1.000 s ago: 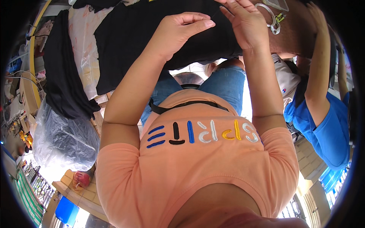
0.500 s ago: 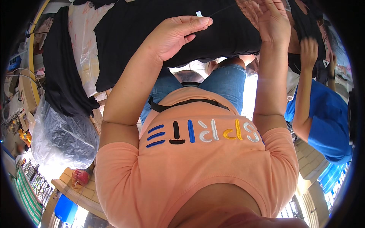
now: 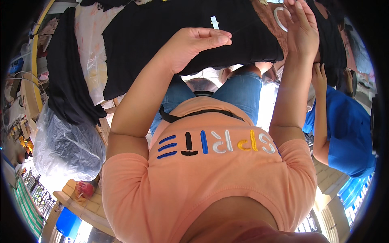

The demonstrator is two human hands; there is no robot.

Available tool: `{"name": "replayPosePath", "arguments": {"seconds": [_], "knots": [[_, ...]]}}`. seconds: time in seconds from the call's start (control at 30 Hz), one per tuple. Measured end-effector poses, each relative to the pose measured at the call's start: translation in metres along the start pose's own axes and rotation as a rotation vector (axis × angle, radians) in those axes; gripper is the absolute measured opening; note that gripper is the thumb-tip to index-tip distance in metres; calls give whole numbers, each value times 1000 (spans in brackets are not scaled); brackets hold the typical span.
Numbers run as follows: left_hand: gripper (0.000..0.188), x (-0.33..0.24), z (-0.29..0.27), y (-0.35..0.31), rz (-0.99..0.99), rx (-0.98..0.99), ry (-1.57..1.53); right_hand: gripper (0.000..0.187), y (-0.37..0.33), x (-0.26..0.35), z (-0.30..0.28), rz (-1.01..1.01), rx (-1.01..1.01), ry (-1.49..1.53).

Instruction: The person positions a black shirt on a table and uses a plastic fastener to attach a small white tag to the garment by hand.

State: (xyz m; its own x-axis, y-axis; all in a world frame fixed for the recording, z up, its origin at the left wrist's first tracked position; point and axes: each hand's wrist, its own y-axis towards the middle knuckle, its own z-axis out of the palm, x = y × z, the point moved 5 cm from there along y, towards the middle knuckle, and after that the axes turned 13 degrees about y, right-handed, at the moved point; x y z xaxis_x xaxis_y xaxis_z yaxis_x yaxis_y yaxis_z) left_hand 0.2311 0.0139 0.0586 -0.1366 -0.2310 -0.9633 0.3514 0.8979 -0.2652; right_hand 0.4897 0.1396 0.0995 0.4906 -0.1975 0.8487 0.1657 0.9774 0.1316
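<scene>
Left hand (image 3: 192,47) pinches, perhaps on something too fine to see; whether raised right hand (image 3: 303,36) grips, I cannot tell; black cloth (image 3: 150,30) has its near edge by the thighs (image 3: 244,90), likely for reach

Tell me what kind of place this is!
It looks like a small cloth or clothes workshop, though I can't be certain. Black fabric is spread out before the person, a second person in a blue shirt is beside more dark cloth, and a clear plastic bag sits at the left.
</scene>
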Motion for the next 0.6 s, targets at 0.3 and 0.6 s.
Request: {"name": "replayPosePath", "arguments": {"seconds": [0.3,0.6], "knots": [[54,67,-242,-65,-211,-1093,1381,10,39,-82,27,197,360,-231],[38,13,-282,-32,-43,-1219,1217,11,93,-122,58,-176,373,-976]]}}
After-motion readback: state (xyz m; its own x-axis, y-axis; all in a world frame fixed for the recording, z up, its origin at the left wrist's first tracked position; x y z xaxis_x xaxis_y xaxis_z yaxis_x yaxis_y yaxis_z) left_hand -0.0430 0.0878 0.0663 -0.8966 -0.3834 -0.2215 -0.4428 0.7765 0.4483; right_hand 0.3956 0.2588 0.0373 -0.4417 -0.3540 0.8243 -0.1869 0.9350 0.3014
